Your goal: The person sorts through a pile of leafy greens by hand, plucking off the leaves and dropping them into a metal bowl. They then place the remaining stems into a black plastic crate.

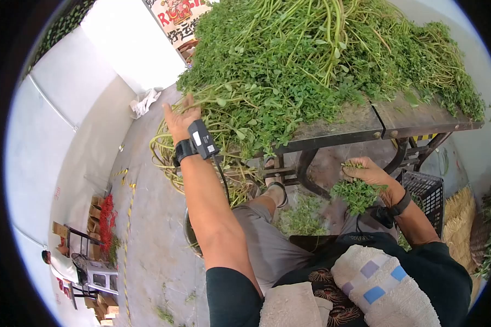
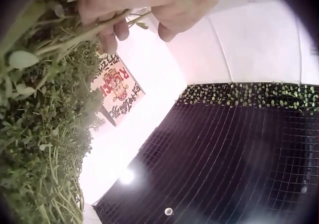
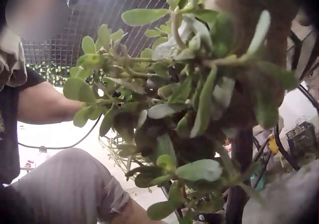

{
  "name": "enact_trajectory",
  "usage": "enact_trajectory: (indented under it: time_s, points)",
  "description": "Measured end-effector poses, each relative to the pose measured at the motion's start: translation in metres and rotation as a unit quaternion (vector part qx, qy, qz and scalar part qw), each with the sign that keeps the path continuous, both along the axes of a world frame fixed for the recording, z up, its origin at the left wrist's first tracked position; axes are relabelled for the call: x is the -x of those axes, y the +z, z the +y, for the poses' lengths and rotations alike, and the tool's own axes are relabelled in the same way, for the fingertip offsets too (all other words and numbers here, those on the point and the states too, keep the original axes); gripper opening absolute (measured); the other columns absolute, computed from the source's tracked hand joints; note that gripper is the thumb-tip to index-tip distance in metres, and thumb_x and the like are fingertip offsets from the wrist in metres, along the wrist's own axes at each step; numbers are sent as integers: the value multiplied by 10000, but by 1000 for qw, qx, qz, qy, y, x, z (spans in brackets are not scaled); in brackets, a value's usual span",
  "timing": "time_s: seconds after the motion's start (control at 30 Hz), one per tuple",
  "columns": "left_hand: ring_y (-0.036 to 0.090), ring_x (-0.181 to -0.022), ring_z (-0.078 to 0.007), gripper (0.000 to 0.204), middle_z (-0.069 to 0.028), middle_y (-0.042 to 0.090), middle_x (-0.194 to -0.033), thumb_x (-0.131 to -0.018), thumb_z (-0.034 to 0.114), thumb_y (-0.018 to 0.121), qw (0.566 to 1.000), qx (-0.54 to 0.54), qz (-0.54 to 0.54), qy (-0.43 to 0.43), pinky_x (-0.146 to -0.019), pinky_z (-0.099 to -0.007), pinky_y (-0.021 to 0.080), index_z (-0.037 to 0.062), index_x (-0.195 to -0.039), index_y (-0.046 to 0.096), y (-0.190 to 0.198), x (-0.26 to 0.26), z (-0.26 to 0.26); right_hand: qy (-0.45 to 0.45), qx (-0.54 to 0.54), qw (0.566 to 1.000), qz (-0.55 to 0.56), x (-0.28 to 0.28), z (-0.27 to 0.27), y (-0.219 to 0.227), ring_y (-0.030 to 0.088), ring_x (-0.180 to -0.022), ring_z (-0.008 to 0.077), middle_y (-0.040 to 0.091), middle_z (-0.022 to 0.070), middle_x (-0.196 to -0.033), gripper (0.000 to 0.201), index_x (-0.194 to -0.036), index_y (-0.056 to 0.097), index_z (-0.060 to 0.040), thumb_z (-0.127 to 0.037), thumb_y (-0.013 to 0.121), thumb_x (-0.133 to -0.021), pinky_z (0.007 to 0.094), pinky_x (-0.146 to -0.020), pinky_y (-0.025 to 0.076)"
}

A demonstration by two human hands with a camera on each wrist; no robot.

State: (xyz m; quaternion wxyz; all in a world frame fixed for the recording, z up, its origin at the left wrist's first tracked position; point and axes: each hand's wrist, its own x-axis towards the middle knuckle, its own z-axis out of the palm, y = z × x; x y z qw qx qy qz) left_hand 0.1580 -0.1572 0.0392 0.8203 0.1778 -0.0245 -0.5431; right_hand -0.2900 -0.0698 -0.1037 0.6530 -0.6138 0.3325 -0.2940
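Note:
My left hand [image 1: 183,120] is at the left edge of the big heap of leafy green stems [image 1: 267,92], thumb and fingers apart. In the left wrist view the same hand [image 2: 149,7] has a long stem [image 2: 75,39] running across its fingers, with no pinch on it visible. Lower right, in front of the table, my right hand [image 1: 368,173] grips a small bunch of leafy sprigs [image 1: 360,196]. Thick leaves of that bunch [image 3: 199,171] cover much of the right wrist view and partly hide the hand [image 3: 254,29].
The heap lies on a dark table [image 1: 338,128], long stems hanging off its left end. A black crate [image 1: 428,191] stands at right. Loose greens [image 1: 303,218] lie on the floor beside my feet. Far left, a person [image 1: 63,267] sits near a grey stool [image 1: 101,278].

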Motion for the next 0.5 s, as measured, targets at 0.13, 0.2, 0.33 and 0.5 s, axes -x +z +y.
enact_trajectory:
  time_s: [0.13,0.2,0.33,0.5]
  points:
    - [416,-558,-165,436,4,352,-593,-831,502,589,996,-45,-71,-6,-521,-292,357,99,-802,425,-7,0,12,-25,-11,999,-16,5,4,-1,473,-669,65,558,-14,-734,243,-877,616,-29,-272,626,-872,232,-630,381]
    - [360,-536,-151,436,8,308,-576,-849,492,568,970,37,-239,4,-505,-274,298,110,-754,381,-33,-13,4,-38,-1,999,-16,9,1,-5,472,-663,65,556,-15,-725,247,-881,617,-24,-270,626,-871,232,-623,382]
    - [213,-481,-125,405,23,205,-547,-948,427,399,968,125,-210,-60,-448,-271,197,123,-694,315,-25,7,21,-48,24,999,-6,14,0,-16,470,-637,62,547,-21,-695,239,-878,620,-25,-264,625,-870,231,-590,385]
    - [166,-460,-109,399,19,221,-548,-977,403,315,983,148,-42,-97,-421,-265,198,56,-811,419,-28,45,62,-78,45,995,46,18,3,-15,472,-637,50,548,-29,-694,252,-894,626,-26,-277,629,-865,231,-570,388]
